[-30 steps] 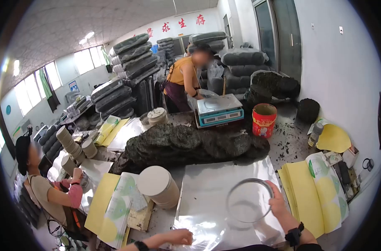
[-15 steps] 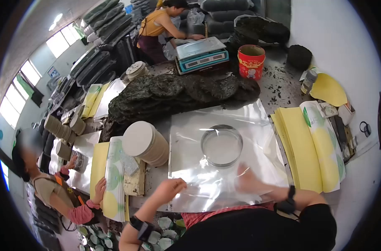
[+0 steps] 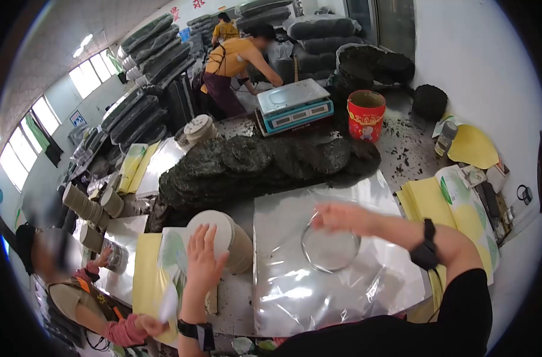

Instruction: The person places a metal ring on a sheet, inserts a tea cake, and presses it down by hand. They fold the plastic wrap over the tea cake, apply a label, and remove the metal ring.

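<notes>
My left hand (image 3: 204, 256) is raised with fingers spread, its fingertips at the side of a tall stack of round off-white discs (image 3: 240, 244). Above the far edge of a thin round metal ring (image 3: 305, 247) is my right hand (image 3: 344, 219), its fingers smeared by motion. The ring lies on a shiny clear plastic sheet (image 3: 318, 303) that covers the work surface in front of me. Behind the sheet runs a long row of overlapping dark, flat, round cakes (image 3: 271, 163) that look like dried seaweed.
Beyond the row are a blue digital scale (image 3: 297, 116) and a red bucket (image 3: 366, 119). Yellow and printed sheets (image 3: 431, 202) lie to the right. At the left a co-worker (image 3: 74, 285) holds something whitish; another person (image 3: 235, 65) bends behind the scale.
My left hand has risen forward to the disc stack and opened. My right hand has moved forward over the ring. The co-worker at left has lifted something whitish from the sheets.
</notes>
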`<state>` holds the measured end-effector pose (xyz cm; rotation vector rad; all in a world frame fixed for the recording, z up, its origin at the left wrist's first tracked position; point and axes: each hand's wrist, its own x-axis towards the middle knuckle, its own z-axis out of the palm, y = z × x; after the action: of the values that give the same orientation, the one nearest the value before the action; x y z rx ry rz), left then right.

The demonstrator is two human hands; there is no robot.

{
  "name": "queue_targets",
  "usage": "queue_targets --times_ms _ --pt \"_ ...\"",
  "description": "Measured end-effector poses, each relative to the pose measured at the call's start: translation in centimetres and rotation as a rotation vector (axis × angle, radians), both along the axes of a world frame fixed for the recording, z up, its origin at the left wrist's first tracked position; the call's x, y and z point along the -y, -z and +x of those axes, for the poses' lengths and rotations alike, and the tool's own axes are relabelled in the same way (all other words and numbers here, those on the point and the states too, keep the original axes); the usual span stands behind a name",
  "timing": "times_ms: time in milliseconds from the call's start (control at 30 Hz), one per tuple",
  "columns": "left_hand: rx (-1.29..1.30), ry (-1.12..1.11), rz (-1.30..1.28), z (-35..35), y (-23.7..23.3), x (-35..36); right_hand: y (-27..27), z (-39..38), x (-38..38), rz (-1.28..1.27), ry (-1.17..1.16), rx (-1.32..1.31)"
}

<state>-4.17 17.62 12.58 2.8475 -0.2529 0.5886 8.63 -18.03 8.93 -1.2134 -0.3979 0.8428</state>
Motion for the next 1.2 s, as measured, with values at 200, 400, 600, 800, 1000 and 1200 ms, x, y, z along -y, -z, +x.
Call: queue_targets --times_ms 200,400,600,800,1000,1200 --pt "-0.139 -0.116 0.121 0.9 3.6 -2.0 16.5 17.6 -6.7 0.087 0.81 -0.651" --pt "-0.309 -0.028 -0.027 0.8 1.1 -2.4 20.2 20.0 -10.8 0.584 0.98 -0.474" --pt "-0.191 0.032 -0.139 1.0 -1.9 -3.6 10.5 10.9 -0.4 0.5 0.795 -0.264" --pt "0.433 0.625 -0.054 4.3 1.6 5.9 6.5 0.2 16.8 0.334 0.955 0.092" --pt "-0.388 0.661 -0.078 5.6 13.5 21.2 4.9 -6.9 21.6 0.203 1.176 0.189" --pt "-0.359 0.524 0.146 8.2 17.4 21.5 5.1 -8.6 19.6 0.25 0.968 0.127"
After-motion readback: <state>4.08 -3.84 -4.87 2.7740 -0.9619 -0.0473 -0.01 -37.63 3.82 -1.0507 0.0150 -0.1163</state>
